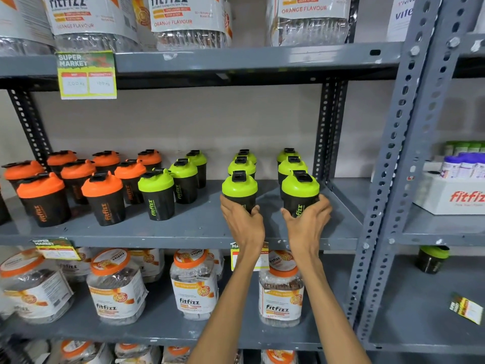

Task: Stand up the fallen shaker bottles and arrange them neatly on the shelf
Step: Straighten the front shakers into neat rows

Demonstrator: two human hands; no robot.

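- Grey metal shelf (183, 227), middle tier: shaker bottles, all upright, black bodies, coloured lids.
- Orange-lidded shakers (102, 198): 8 counted with lids in view, grouped at the left of the tier in staggered rows. A dark body is cut off at the far left edge; cannot tell what it is.
- Green-lidded shakers: 9 counted, in three files of 3 running front to back. The left file (157, 194) slants back to the right, next to the orange group.
- The middle file and the right file stand apart from each other and from the left file.
- Left hand (242, 222): fingers wrapped round the lower body of the front middle shaker (239, 189), gripping it; the bottle stands on the shelf near the front edge, directly above the wrist.
- Right hand (307, 219): thumb on the near side, fingers curled round the far right side of the front right shaker (300, 191), gripping it; bottle upright, near the right upright post (330, 132).
- Both forearms reach up from below, roughly parallel.
- Neighbouring bay, lower right: 1 more green-lidded shaker (431, 258), alone, tilted, well apart from both hands.
- Tier below: clear jars with orange lids (116, 285), several; exact count not possible.
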